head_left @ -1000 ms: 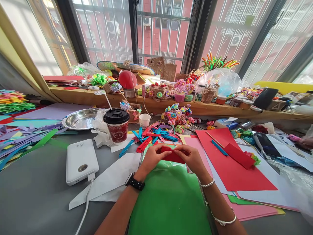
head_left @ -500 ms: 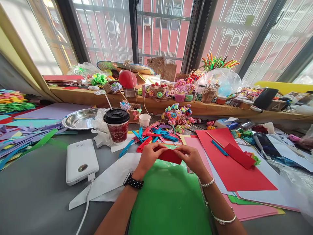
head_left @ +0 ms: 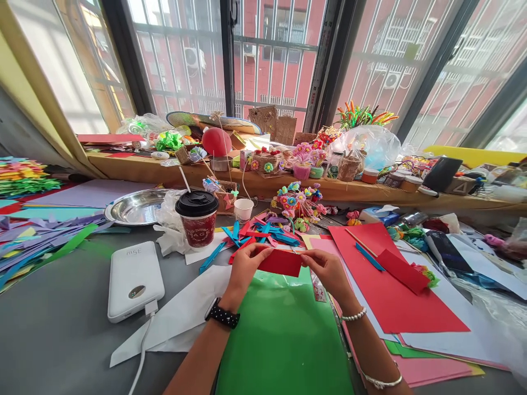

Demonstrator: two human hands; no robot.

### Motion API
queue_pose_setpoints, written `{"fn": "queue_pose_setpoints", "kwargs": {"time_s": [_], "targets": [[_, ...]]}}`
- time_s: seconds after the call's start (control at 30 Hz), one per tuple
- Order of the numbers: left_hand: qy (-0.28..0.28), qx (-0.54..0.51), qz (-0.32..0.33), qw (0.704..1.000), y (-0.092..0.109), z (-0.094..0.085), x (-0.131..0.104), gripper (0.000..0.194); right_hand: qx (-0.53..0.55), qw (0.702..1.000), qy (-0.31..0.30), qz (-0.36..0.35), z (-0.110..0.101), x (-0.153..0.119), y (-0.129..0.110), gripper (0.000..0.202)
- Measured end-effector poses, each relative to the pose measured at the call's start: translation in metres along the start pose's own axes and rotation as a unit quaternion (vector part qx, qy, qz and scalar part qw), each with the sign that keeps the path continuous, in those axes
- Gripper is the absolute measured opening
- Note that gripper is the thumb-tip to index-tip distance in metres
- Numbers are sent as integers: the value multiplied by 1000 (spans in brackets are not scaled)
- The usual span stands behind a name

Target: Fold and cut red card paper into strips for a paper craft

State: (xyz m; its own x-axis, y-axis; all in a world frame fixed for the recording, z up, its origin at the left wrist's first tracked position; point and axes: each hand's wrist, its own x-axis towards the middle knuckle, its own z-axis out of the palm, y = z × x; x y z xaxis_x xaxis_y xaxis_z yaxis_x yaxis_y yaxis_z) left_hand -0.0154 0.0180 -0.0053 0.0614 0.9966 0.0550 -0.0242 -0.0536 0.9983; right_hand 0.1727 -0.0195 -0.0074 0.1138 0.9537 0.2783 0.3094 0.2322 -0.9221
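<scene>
A: Where do we log the small red paper rectangle [head_left: 280, 264]?

B: Between the hands, over the far end of the glossy green sheet [head_left: 284, 340]. Left hand [head_left: 246, 270]: nearly closed, thumb and fingers pinching the paper's upper left edge. Right hand [head_left: 329, 270]: drawn to a fingertip pinch at the upper right corner.

A: Why held so?

B: We'd guess the end grips keep the long edge straight and leave the face clear. The sheet below both hands probably gives a smooth backing.

A: Further out?

B: Blue and red paper strips [head_left: 284, 238] heaped just beyond the hands, perhaps for easy reach. Large red paper sheet [head_left: 403, 302] right of the right hand.

A: Lettering?

B: Lidded coffee cup [head_left: 197, 227], beyond the left hand and leftward: we read only "AGE". White power bank [head_left: 134, 274], left of that hand: apparently "35W", upside down to us.
</scene>
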Motion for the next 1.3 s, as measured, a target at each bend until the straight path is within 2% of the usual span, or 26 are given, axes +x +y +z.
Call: {"fn": "queue_pose_setpoints", "kwargs": {"time_s": [0.07,0.13,0.2,0.27,0.4,0.6,0.83,1.03,1.3], "targets": [[3,-90,-47,995,-2,1,1,25,58,998,20,23,1,1,2,22],[-32,-146,-87,985,-3,4,-1,24,115,991,39,49,2,1,3,24],[-75,-154,-111,979,-2,7,-3,22,157,984,45,71,5,1,3,25],[-90,-137,-120,979,0,10,-6,21,181,979,40,86,8,0,3,25],[-64,-109,-117,985,5,11,-8,21,183,978,32,90,10,-2,0,27],[-64,-104,-113,986,0,9,-5,22,176,980,31,88,11,-1,1,30],[-32,-87,-98,991,0,1,-1,22,180,977,81,82,5,2,6,31],[-66,-61,-97,991,2,1,-1,24,148,984,-3,96,13,1,3,38],[-55,-45,-78,994,-1,1,0,27,128,987,-25,93,18,-1,2,37]]}}
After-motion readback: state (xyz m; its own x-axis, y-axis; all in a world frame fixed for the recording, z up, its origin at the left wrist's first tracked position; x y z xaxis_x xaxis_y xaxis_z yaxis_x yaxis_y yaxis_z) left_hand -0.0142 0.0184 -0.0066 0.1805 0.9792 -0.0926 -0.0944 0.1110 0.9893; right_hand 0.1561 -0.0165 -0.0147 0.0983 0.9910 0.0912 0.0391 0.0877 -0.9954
